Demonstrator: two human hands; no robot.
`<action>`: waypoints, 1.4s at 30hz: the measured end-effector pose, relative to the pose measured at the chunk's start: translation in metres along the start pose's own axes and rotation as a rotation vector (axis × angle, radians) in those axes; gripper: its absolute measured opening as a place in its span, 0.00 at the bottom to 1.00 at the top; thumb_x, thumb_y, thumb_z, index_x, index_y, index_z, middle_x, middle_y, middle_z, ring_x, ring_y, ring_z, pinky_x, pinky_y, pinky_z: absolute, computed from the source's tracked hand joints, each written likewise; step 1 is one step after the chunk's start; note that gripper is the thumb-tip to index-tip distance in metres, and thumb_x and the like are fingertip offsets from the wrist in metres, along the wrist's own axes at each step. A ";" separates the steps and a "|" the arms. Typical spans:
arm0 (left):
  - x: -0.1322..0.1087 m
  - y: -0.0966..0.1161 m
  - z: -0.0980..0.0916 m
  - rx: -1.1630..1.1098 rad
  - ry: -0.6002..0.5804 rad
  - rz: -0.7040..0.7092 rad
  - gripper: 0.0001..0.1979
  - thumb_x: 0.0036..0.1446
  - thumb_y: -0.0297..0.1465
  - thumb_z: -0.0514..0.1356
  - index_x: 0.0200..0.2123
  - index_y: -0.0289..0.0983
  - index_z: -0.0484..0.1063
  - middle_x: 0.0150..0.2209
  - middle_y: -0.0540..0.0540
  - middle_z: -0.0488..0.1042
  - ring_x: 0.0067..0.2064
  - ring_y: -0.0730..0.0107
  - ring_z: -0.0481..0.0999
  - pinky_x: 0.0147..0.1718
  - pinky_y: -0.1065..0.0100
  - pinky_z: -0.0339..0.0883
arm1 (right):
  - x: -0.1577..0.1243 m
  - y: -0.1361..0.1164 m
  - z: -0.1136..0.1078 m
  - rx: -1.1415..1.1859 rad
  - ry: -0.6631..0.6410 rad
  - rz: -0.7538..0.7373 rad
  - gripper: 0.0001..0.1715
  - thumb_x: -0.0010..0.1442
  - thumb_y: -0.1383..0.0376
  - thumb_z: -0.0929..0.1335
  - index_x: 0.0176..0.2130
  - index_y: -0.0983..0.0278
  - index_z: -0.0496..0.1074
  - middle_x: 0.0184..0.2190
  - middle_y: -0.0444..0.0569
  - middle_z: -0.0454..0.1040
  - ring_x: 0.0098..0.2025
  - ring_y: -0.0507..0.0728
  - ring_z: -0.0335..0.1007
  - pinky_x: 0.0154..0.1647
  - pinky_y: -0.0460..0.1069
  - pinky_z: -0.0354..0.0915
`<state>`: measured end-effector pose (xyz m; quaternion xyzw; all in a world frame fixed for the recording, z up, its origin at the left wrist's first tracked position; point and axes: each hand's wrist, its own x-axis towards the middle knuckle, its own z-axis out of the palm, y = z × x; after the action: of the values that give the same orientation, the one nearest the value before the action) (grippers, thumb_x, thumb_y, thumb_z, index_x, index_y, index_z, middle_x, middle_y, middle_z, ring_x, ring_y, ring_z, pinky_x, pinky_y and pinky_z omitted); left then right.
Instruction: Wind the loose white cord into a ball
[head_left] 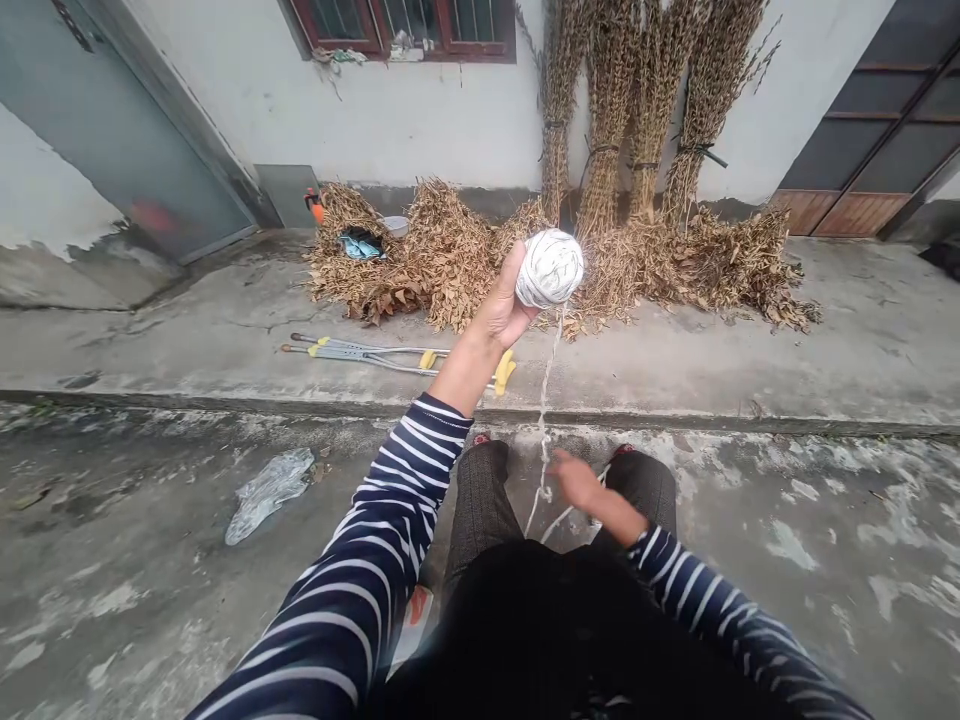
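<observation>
My left hand [504,305] is raised in front of me and closed around a white ball of string [550,267]. A white strand [546,400] hangs from the ball down to my right hand [576,480], which is low above my knees and blurred by motion. The strand runs through or beside its fingers; I cannot tell whether they grip it. Both arms wear dark sleeves with white stripes. I am seated, with dark trousers and red shoe tips showing below.
A pair of metal crutches [375,352] with yellow grips lies on the raised concrete step. Piles and tied bundles of dried bean stalks [450,250] lean against the white wall. A crumpled clear plastic bag [266,490] lies on the ground at left.
</observation>
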<state>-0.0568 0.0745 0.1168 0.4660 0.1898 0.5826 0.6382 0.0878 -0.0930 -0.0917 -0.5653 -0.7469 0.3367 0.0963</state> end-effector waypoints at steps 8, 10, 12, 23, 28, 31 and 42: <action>-0.003 0.000 0.007 0.072 -0.160 -0.027 0.30 0.69 0.53 0.60 0.63 0.39 0.74 0.60 0.39 0.79 0.71 0.44 0.70 0.64 0.49 0.72 | 0.047 0.027 -0.157 0.384 0.113 -0.089 0.31 0.69 0.66 0.69 0.69 0.60 0.71 0.65 0.58 0.76 0.46 0.55 0.80 0.41 0.48 0.78; -0.004 -0.001 0.011 0.085 -0.157 -0.020 0.29 0.69 0.52 0.60 0.62 0.39 0.75 0.59 0.39 0.79 0.72 0.44 0.68 0.65 0.47 0.70 | 0.044 0.017 -0.178 0.584 0.019 -0.282 0.39 0.64 0.63 0.74 0.71 0.58 0.69 0.68 0.58 0.72 0.42 0.52 0.78 0.34 0.45 0.74; -0.005 -0.002 0.012 0.091 -0.149 -0.015 0.28 0.68 0.52 0.61 0.61 0.39 0.76 0.59 0.39 0.79 0.73 0.43 0.67 0.66 0.46 0.69 | 0.042 0.008 -0.183 0.658 -0.257 -0.383 0.32 0.61 0.57 0.77 0.63 0.63 0.78 0.59 0.59 0.80 0.35 0.50 0.75 0.29 0.43 0.70; -0.004 -0.026 0.000 0.043 -0.097 -0.031 0.28 0.68 0.50 0.62 0.61 0.36 0.75 0.61 0.38 0.77 0.73 0.40 0.66 0.65 0.42 0.67 | 0.073 0.034 -0.231 0.443 0.639 -0.169 0.23 0.75 0.51 0.63 0.34 0.61 0.73 0.25 0.46 0.72 0.34 0.54 0.71 0.38 0.51 0.71; -0.004 -0.030 0.002 0.021 -0.121 -0.035 0.32 0.63 0.53 0.65 0.61 0.38 0.77 0.59 0.35 0.79 0.72 0.41 0.68 0.65 0.45 0.69 | 0.015 0.037 -0.165 0.209 0.761 -0.100 0.13 0.73 0.59 0.63 0.35 0.57 0.66 0.40 0.58 0.77 0.50 0.65 0.72 0.47 0.60 0.72; -0.006 -0.029 0.001 0.020 -0.154 -0.069 0.33 0.63 0.55 0.63 0.61 0.38 0.77 0.58 0.35 0.80 0.70 0.43 0.71 0.65 0.48 0.71 | -0.018 0.021 -0.068 0.085 0.370 -0.108 0.13 0.71 0.60 0.68 0.33 0.61 0.72 0.36 0.55 0.80 0.38 0.62 0.78 0.39 0.58 0.76; -0.030 -0.042 0.002 0.083 -0.239 -0.197 0.38 0.57 0.60 0.67 0.59 0.37 0.78 0.51 0.34 0.84 0.62 0.45 0.79 0.63 0.48 0.71 | 0.013 0.010 -0.157 0.086 0.166 -0.031 0.27 0.74 0.66 0.64 0.67 0.68 0.71 0.63 0.66 0.76 0.56 0.65 0.81 0.57 0.62 0.79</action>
<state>-0.0392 0.0508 0.0742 0.5371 0.1812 0.4492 0.6906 0.1738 -0.0184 0.0174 -0.5748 -0.7299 0.3190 0.1873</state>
